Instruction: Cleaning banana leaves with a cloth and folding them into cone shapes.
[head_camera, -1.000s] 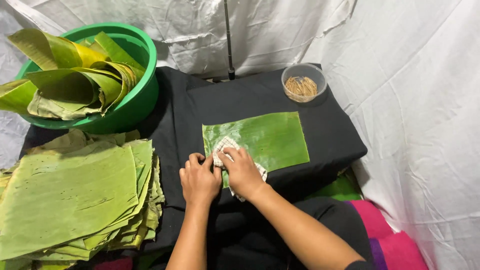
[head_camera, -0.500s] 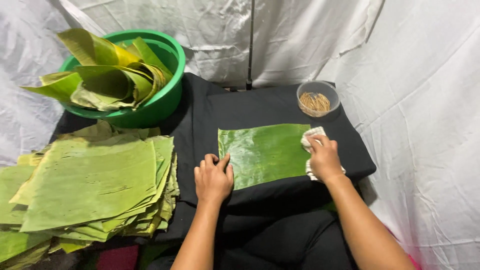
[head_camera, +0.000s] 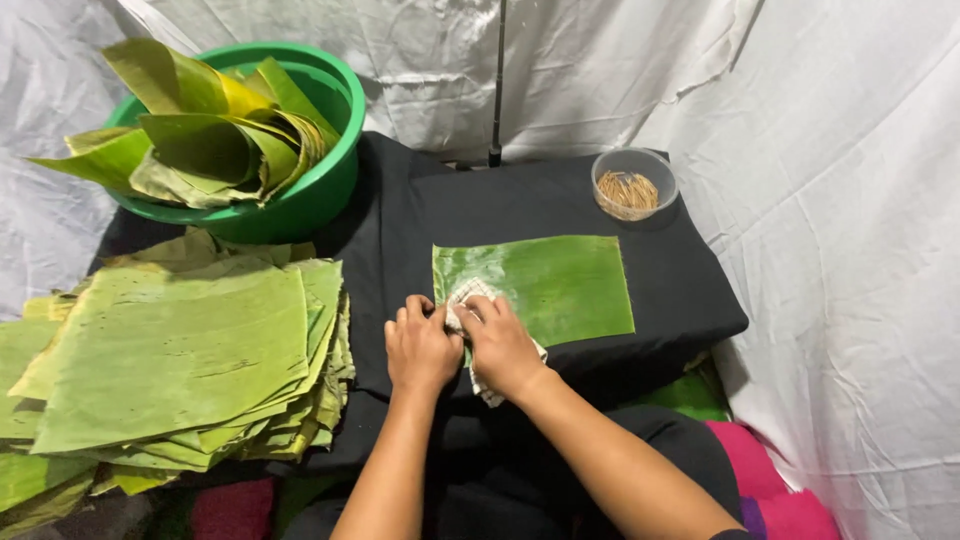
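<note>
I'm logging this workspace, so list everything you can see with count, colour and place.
banana leaf sheet: one, glossy green, flat on the black cloth
checked cloth: one, pale, under the right hand
leaf stack: many, dull green, left
basin: one, green, back left, holding curled leaves
clear cup: one, back right, holding tan sticks
black cloth: one, covering the table
white sheet: backdrop
left hand: at the leaf's near edge
right hand: on the cloth

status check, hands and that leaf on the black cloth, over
Left hand flat at the banana leaf near-left corner. Right hand pressing a checked cloth onto the leaf. Nothing in the way; small bowl of sticks beyond the leaf.
</note>
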